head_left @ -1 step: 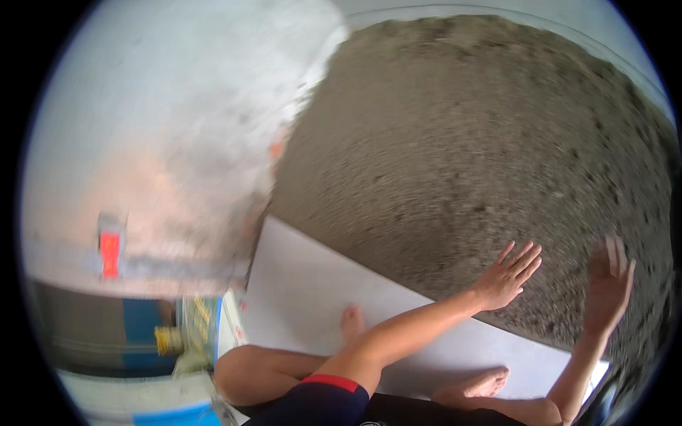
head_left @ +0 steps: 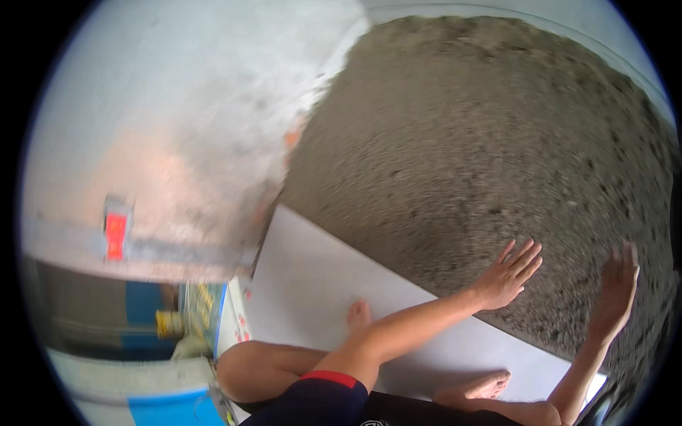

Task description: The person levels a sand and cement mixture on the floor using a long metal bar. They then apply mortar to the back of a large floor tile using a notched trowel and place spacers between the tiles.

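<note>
My left hand (head_left: 508, 275) is held out over a bed of grey-brown, sandy mortar (head_left: 455, 156), just past the edge of a large pale floor tile (head_left: 305, 277). Its fingers are stretched and spread, with nothing in them. Farther right, my right hand (head_left: 614, 295) is raised above the coarser, lumpy part of the mortar. Its fingers are straight and close together, slightly blurred, and the hand is empty. Whether either hand touches the mortar, I cannot tell. Both of my bare feet rest on the tile, whose slanting far edge meets the mortar.
A whitish plastered wall (head_left: 213, 92) rises at the left, with a red box (head_left: 116, 236) set in a grey strip. Below it, a doorway-like opening shows a yellow container (head_left: 169, 324) and a blue panel (head_left: 174, 408). A pale border curves along the mortar's far side.
The view has turned slightly, so the wall, red box and tile corner appear a little farther right and higher. My right hand has shifted slightly; my left hand looks nearly unchanged.
</note>
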`<state>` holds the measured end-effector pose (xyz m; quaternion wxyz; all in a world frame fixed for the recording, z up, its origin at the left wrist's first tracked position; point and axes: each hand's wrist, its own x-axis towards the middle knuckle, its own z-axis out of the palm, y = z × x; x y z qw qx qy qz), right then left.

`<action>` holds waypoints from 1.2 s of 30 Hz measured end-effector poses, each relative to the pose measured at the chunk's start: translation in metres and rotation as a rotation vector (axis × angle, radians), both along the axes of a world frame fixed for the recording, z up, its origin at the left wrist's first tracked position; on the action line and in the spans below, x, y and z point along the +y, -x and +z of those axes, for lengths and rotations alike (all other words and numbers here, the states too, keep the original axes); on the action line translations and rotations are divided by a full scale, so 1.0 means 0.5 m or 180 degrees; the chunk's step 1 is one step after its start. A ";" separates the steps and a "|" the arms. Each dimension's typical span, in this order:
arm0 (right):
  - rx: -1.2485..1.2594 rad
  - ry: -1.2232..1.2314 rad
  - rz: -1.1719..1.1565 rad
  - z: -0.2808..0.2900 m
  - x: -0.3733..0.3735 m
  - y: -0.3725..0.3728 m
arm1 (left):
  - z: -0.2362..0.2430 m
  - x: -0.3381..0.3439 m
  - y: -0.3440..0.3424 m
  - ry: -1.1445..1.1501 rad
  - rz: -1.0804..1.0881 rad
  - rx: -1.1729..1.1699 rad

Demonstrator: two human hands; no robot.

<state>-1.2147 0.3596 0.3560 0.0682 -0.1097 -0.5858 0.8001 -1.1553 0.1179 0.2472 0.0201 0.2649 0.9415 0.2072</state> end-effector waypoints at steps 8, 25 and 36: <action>0.1232 -0.3981 0.1986 -0.149 -0.338 0.031 | 0.086 -0.545 -0.136 0.0771 0.1750 -0.1054; 0.5008 -0.0901 0.7480 -0.403 -0.443 -0.671 | 0.337 -0.717 -0.926 0.1125 0.4134 -0.2984; 0.3096 -0.4891 0.4937 -0.331 -0.850 -0.327 | 0.005 -0.385 -1.136 0.0581 0.2696 -0.2098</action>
